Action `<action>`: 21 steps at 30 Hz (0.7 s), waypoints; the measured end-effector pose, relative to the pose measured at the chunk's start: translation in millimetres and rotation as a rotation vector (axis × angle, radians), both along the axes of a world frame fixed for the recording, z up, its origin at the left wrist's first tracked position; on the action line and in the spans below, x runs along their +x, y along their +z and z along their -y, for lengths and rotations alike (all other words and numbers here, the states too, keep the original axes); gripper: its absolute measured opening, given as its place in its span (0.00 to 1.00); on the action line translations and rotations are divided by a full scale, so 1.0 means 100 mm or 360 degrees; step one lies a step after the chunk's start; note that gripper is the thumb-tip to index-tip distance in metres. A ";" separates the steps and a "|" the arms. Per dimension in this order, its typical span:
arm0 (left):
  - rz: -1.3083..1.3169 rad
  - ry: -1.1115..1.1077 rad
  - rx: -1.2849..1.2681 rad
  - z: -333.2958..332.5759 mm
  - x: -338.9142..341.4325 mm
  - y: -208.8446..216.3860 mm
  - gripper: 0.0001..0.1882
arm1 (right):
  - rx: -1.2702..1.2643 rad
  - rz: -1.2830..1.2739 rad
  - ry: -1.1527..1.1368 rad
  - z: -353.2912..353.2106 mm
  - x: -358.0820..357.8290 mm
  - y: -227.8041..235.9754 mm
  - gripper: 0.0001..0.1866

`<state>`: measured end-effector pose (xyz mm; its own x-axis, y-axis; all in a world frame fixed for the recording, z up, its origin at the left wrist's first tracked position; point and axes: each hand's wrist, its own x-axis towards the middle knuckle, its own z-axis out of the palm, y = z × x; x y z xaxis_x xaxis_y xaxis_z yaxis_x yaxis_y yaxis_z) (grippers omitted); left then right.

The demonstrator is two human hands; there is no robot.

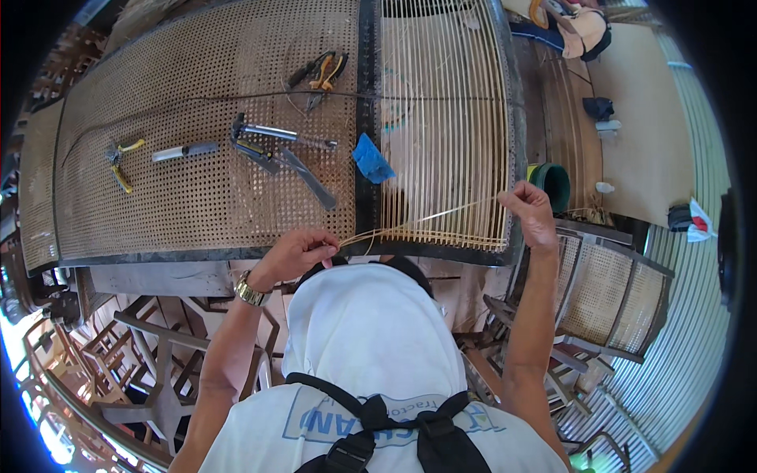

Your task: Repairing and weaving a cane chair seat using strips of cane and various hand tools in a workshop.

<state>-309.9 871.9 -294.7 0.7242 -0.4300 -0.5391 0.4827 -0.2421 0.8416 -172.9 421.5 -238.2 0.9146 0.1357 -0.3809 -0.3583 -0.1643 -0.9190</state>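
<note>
A thin pale cane strip (449,211) stretches between my hands above the near edge of a caned panel. My left hand (303,252) is closed in a pinch on it at the panel's front edge, where a few loose strands loop. My right hand (530,209) pinches the other end near the panel's right rim. Under the strip, parallel cane strands (449,134) run front to back across the right section, with short woven crossings along its near edge. The dark wooden frame (367,79) divides this section from finished mesh webbing (181,181) on the left.
On the mesh lie orange-handled pliers (325,72), a hammer (268,131), a flat blade (309,180), a knife (185,151) and yellow-handled cutters (121,164). A blue scrap (372,159) rests by the divider. A green bucket (552,185) and another caned panel (607,292) stand right. Another person (579,27) sits far right.
</note>
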 end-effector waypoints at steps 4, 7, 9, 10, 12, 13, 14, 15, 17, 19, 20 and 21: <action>-0.0119 0.0077 -0.0123 0.06 -0.10 -0.03 0.09 | 0.0241 0.0025 -0.0267 -0.13 0.07 -0.21 0.12; -0.0250 0.0161 -0.0047 0.20 -0.02 0.18 0.10 | 0.0097 0.0154 -0.0564 -0.42 0.10 -0.31 0.13; -0.0286 0.0198 0.0039 0.30 -0.01 0.18 0.11 | 0.0172 0.0207 -0.0813 -0.38 0.10 -0.51 0.15; -0.0214 0.0215 -0.0020 0.35 -0.06 0.07 0.11 | 0.0185 0.0199 -0.0800 -0.42 0.11 -0.54 0.15; -0.0143 0.0236 -0.0072 0.45 -0.12 0.01 0.11 | 0.0277 0.0066 -0.1136 -0.48 0.10 -0.57 0.15; -0.0053 0.0202 0.0016 0.52 -0.15 0.02 0.10 | 0.0372 0.0074 -0.1105 -0.51 0.11 -0.55 0.14; 0.0038 0.0165 0.0102 0.58 -0.17 0.04 0.09 | 0.0377 0.0072 -0.1102 -0.55 0.12 -0.53 0.14; 0.0189 0.0093 0.0144 0.63 -0.19 0.01 0.11 | 0.0386 0.0071 -0.1145 -0.60 0.14 -0.49 0.12; 0.0383 -0.0028 0.0175 0.68 -0.21 -0.01 0.11 | 0.0395 0.0081 -0.1190 -0.64 0.19 -0.47 0.11; 0.0574 -0.0159 0.0194 0.71 -0.21 -0.03 0.12 | 0.0416 0.0215 -0.1115 -0.64 0.20 -0.46 0.09; 0.0465 -0.0102 0.0150 0.71 -0.16 -0.06 0.13 | 0.0410 0.0225 -0.1124 -0.65 0.19 -0.44 0.09; 0.0354 -0.0044 0.0110 0.70 -0.13 -0.08 0.14 | 0.0311 0.0244 -0.0968 -0.73 0.18 -0.39 0.08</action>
<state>-322.4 802.0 -302.9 0.8170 -0.4191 -0.3961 0.2793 -0.3133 0.9076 -155.4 494.1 -277.4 0.8921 -0.3691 -0.2608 -0.1971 0.2014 -0.9595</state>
